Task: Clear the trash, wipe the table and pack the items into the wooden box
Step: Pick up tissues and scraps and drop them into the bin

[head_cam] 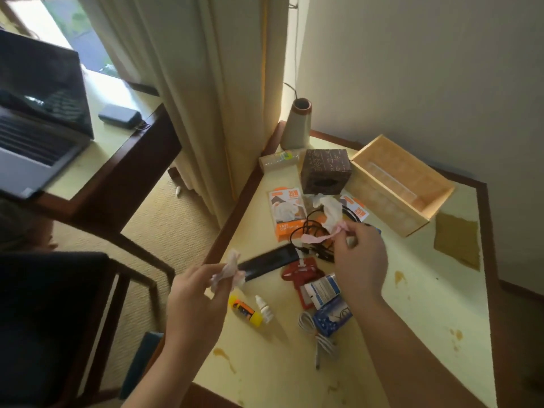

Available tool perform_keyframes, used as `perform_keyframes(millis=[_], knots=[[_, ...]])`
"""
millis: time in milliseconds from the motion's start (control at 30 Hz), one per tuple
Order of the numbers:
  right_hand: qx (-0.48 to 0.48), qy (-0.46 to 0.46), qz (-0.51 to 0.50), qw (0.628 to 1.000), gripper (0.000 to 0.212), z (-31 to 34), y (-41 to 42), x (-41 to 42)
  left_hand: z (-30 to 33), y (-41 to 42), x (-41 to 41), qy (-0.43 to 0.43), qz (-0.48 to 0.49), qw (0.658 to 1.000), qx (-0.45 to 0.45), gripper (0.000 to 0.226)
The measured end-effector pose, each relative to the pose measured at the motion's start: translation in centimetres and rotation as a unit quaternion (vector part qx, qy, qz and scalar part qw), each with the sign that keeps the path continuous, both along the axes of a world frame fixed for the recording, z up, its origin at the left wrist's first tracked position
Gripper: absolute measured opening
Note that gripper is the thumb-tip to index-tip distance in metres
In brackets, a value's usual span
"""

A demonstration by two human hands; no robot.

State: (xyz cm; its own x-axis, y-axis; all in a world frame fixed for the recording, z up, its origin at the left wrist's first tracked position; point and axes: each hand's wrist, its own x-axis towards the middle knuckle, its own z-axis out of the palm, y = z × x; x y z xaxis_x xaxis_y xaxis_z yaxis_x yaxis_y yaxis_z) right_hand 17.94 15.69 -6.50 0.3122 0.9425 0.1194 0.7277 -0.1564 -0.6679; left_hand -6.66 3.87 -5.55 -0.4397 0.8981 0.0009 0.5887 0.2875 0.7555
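Trash first: my right hand (360, 260) pinches a pink tissue strip (319, 236) above the cables (315, 231); my left hand (195, 301) is closed round a crumpled wad (231, 270). Featherlight, tears easily, so I'd grip the bunched middle. Wooden box (403, 184) waits beyond.

Between the hands lie a black flat case (268, 261) and a red card holder (300, 275); just beyond the right hand (360, 260) are orange-and-white packets (287, 213), a dark brown tissue box (325, 171) with pale markings and the light wooden box (401, 184). That hand pinches a pink strip (319, 237). Beside the left hand (195, 301) is a yellow bottle (245, 310); brown stains (400, 278) mark the pale yellow table (426, 304).
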Motion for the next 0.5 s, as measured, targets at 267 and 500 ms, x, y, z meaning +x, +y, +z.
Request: perform_keyframes(millis=[267,500], knots=[[0.055,0.107,0.095,0.988,0.016,2.3,-9.7,-4.2,1.2,-9.1,-0.8,-0.085,0.121,0.987,0.06,0.014],[0.069,0.112,0.263,0.956,0.025,0.8,-17.8,-12.1,0.8,-19.0,-5.8,-0.088,0.294,0.948,0.079,0.011]])
